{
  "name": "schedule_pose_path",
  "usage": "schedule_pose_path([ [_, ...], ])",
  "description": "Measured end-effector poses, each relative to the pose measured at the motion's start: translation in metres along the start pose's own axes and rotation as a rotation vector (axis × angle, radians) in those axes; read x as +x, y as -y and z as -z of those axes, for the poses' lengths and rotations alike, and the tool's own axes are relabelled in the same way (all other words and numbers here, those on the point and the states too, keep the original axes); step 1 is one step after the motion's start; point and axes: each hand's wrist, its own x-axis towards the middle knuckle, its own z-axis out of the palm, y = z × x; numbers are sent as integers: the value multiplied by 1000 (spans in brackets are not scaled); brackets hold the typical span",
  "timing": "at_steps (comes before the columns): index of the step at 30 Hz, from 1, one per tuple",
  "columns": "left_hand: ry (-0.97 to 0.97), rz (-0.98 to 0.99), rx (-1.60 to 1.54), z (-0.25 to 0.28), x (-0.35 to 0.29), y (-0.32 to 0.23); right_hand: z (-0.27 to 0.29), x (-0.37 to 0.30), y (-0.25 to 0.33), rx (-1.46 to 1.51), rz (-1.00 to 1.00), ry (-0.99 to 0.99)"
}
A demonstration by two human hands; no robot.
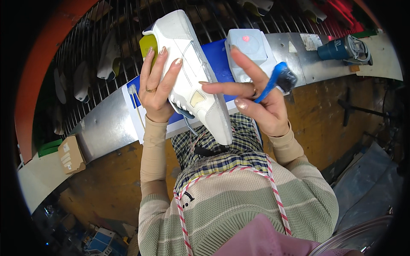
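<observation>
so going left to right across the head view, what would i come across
Cardboard box → white shoe → blue-and-dark item → blue tumbler.

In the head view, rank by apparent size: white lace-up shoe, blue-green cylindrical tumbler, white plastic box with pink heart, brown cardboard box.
1. White shoe, clearly largest
2. Tumbler and white plastic box, too close to rank
3. Cardboard box

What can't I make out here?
All in the head view:
White shoe: far side hidden by its near side.
Blue-and-black item at right hand: too unclear to identify.
A rack shoe: cut off by upper edge.
Grey sheet: cut off by dark rim.
</observation>
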Motion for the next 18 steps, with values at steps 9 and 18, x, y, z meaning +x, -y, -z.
schedule_pose_path([
  [9, -23, 1, 2, 1, 1, 0, 37, 3, -13, -371, -32, -42],
  [18, 7, 79, 87, -2, -7, 18, 111, -57, -36, -1388, -368, -198],
])
